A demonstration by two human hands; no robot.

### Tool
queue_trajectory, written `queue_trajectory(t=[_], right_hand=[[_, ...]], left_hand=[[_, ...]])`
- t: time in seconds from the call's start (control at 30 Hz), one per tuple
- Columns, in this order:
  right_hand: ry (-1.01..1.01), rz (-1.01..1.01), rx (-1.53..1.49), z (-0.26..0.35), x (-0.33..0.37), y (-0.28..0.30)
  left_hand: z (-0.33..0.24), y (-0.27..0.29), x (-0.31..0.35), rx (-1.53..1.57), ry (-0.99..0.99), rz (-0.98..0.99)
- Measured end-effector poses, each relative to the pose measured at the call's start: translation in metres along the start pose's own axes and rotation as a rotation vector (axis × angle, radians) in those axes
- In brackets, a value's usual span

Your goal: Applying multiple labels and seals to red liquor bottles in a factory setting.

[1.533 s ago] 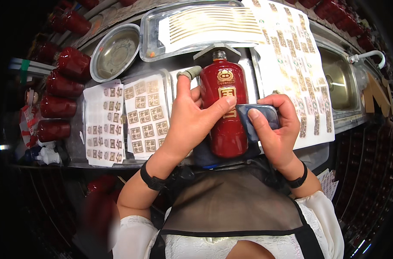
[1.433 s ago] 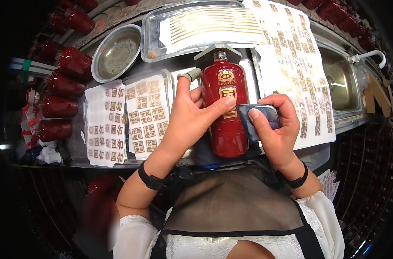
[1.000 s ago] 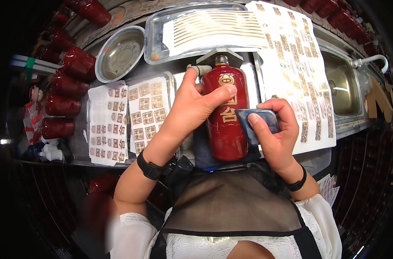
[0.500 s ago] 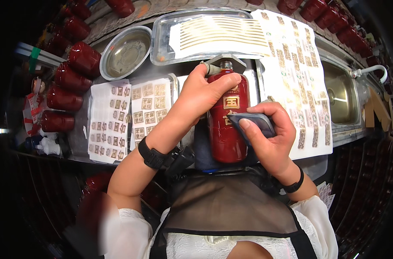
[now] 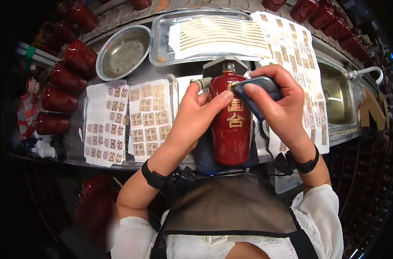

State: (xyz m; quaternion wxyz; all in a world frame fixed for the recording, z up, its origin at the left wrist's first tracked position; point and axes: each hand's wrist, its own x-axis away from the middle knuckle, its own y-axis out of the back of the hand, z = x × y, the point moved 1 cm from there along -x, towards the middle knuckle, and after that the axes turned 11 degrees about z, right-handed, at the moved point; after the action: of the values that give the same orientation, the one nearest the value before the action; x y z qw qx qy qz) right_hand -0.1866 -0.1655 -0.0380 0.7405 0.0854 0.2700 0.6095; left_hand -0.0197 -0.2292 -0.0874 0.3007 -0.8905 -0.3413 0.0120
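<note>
1. Red glass bottle (image 5: 232, 144) lies centrally before you on a dark blue cloth (image 5: 203, 156), long axis running 12 to 6 o'clock, neck toward 12 near a grey bracket (image 5: 213, 67).
2. Your left hand (image 5: 195, 114) is nearer, at the bottle's 9 o'clock side: thumb pressed on its face beside the gold lettering (image 5: 235, 120), fingers bent along its flank.
3. Your right hand (image 5: 285, 97), at 2 o'clock from the bottle's middle, pinches a dark blue pad (image 5: 267, 86) between thumb and fingers, its corner at the upper emblem.
4. Printed sheets (image 5: 106, 129) lie at 9 o'clock on your desk (image 5: 72, 144).
</note>
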Motion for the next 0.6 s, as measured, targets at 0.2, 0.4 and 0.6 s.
queue_trajectory(t=[0.2, 0.4, 0.6], right_hand=[[0.083, -0.151, 0.297, -0.012, -0.018, 0.006], [0.537, 0.323, 0.628, 0.011, 0.036, -0.006], [0.59, 0.264, 0.633, 0.022, 0.039, -0.012]], left_hand=[[0.007, 0.011, 0.004, 0.014, -0.011, 0.031], [0.009, 0.029, 0.028, -0.069, 0.075, -0.106], [0.009, 0.03, 0.046, -0.101, 0.059, -0.081]])
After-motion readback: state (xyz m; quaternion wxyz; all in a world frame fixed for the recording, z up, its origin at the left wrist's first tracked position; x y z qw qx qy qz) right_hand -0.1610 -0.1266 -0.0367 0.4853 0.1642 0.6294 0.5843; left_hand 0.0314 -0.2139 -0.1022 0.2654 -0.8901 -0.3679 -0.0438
